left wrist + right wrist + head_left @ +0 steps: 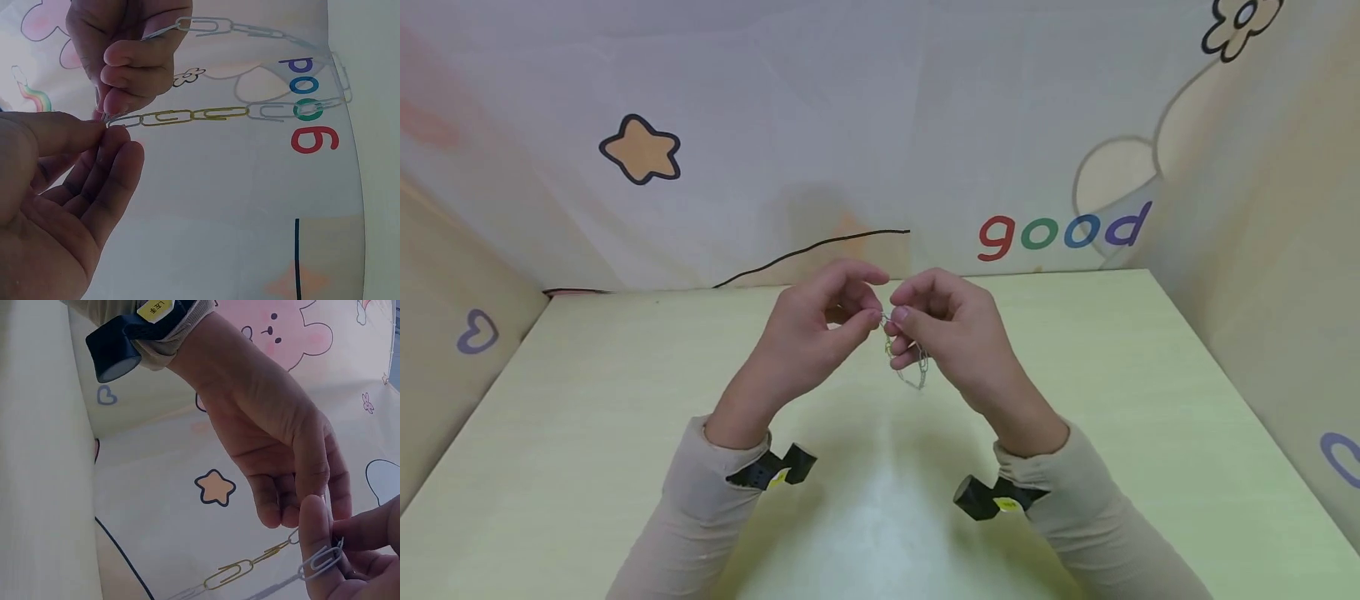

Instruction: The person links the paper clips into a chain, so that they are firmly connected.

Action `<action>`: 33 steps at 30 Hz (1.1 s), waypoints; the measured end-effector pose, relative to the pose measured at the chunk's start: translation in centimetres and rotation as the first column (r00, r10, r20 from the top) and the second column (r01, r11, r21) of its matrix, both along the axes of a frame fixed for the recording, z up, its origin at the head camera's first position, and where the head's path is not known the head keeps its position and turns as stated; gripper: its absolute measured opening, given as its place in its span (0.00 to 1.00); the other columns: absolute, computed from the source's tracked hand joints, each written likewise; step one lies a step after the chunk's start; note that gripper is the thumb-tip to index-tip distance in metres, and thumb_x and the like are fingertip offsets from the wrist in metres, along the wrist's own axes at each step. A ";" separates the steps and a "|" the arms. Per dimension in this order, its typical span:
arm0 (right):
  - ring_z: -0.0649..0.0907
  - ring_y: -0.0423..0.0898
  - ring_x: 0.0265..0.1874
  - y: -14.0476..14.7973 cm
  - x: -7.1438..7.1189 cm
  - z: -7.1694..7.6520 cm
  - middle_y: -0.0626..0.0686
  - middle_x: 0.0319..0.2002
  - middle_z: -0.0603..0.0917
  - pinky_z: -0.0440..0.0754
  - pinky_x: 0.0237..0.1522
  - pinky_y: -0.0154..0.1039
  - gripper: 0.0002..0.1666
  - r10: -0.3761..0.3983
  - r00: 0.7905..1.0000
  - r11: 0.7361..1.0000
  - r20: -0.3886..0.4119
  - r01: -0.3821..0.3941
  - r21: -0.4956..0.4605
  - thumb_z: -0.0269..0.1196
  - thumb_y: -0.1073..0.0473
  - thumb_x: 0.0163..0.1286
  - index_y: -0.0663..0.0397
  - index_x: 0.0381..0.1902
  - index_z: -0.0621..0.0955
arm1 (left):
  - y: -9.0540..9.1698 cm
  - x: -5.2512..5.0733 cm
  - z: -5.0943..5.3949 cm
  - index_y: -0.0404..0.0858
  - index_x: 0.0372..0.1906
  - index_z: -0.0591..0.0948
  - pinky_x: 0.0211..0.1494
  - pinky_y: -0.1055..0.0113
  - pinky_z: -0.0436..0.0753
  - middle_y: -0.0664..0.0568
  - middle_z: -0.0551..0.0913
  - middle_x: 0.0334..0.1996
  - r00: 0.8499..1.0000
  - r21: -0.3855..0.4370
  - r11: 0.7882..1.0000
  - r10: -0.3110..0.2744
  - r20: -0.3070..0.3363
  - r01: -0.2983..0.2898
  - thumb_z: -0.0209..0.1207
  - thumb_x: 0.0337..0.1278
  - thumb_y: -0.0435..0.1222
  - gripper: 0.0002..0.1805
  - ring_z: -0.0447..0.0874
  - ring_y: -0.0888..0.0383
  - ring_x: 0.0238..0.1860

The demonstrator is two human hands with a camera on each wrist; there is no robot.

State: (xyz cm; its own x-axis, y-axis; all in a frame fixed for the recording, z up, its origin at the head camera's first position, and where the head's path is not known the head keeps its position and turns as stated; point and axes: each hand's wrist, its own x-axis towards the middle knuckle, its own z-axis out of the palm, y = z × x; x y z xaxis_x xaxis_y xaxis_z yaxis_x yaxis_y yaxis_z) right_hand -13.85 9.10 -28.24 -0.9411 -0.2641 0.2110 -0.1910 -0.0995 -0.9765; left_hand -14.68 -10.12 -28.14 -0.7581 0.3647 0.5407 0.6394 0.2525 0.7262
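Note:
A chain of linked paper clips [215,114], mostly silver with a couple of yellow ones, hangs in a loop between both hands above the table. My left hand [811,327] pinches a silver clip at one end between thumb and index finger. Close against it, my right hand [958,329] pinches the other end with thumb and index finger. Part of the chain passes over the right hand's fingers [317,540], with a silver clip [322,559] lying there. The fingertips nearly meet, and they hide the exact point where the ends come together.
A pale yellow-green table [587,417] lies below the hands. Printed cloth walls surround it, the back one [850,108] bearing a star and the word "good". Each wrist wears a black strapped camera [799,463].

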 end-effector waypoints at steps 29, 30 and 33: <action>0.81 0.51 0.27 4.3 -1.0 1.0 0.57 0.29 0.74 0.85 0.42 0.49 0.12 0.206 0.978 0.976 0.027 -0.208 0.071 0.57 0.69 0.75 0.56 0.53 0.77 | -3.5 0.6 -0.4 0.30 0.55 0.75 0.38 0.53 0.85 0.42 0.74 0.38 0.867 0.290 0.931 -0.324 0.378 0.222 0.57 0.65 0.26 0.15 0.76 0.49 0.33; 0.81 0.53 0.27 4.3 -0.8 1.0 0.58 0.28 0.74 0.85 0.42 0.50 0.14 0.226 0.974 0.971 0.011 -0.227 0.082 0.57 0.70 0.74 0.57 0.55 0.76 | -3.7 0.8 -0.4 0.29 0.53 0.75 0.39 0.53 0.85 0.41 0.74 0.39 0.876 0.303 0.927 -0.324 0.357 0.220 0.56 0.64 0.25 0.14 0.75 0.48 0.35; 0.82 0.52 0.24 3.8 0.0 0.8 0.57 0.25 0.74 0.86 0.36 0.48 0.16 0.180 0.975 0.964 -0.131 -0.148 0.222 0.58 0.71 0.72 0.56 0.55 0.77 | -3.7 1.5 -0.3 0.28 0.44 0.79 0.41 0.54 0.86 0.42 0.77 0.38 0.931 0.271 0.952 -0.223 0.290 0.143 0.54 0.63 0.21 0.08 0.78 0.47 0.37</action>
